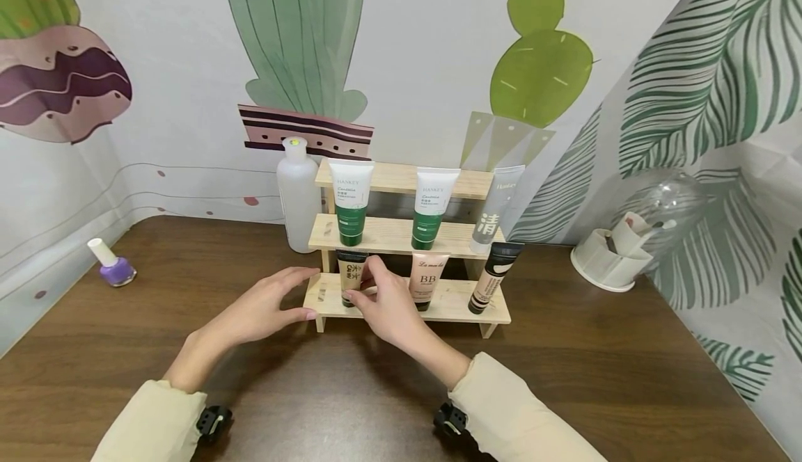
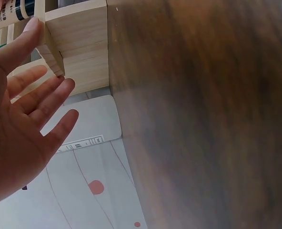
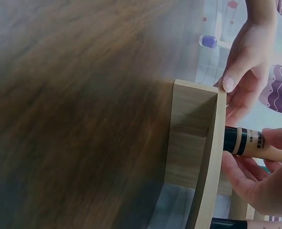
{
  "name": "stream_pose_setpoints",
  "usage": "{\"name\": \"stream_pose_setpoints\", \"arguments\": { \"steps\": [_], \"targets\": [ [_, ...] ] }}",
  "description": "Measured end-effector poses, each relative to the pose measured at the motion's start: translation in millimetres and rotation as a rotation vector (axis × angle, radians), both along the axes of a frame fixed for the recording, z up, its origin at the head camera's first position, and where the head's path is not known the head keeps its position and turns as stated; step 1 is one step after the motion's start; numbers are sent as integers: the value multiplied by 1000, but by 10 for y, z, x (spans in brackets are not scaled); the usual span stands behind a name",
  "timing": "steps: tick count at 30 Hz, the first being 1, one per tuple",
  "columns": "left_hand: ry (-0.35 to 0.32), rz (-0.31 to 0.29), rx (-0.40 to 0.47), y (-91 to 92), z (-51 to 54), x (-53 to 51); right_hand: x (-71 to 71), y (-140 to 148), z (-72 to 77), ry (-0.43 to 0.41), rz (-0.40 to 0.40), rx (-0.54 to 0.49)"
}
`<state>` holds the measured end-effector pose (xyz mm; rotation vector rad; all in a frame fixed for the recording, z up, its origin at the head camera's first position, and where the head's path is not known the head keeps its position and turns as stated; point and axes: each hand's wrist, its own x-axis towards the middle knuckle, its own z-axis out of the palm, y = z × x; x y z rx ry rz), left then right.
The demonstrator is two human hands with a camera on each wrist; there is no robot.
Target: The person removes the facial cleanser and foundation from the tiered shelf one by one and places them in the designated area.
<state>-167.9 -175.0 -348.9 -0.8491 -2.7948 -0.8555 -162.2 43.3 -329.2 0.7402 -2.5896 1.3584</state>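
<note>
A three-tier wooden stand holds upright cosmetic tubes. On the lowest step, my right hand pinches a small beige tube with black ends at the left, seen also in the right wrist view as a beige tube standing on the step. My left hand rests its fairly straight fingers at the stand's left end; its thumb touches the lowest step's edge. Right of my right hand stand a pink BB tube and a tilted black-capped tube.
Two white-and-green tubes and a grey tube stand on the middle step. A white bottle is behind the stand's left. Purple nail polish lies far left; a white holder with a clear dome sits right.
</note>
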Motion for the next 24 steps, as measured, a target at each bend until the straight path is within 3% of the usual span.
{"name": "stream_pose_setpoints", "arguments": {
  "steps": [9,24],
  "targets": [
    [6,-8,1,5,-1,0,86,134,20,0,91,-10],
    [18,-17,-13,4,7,6,240,758,84,-176,257,35]
  ]
}}
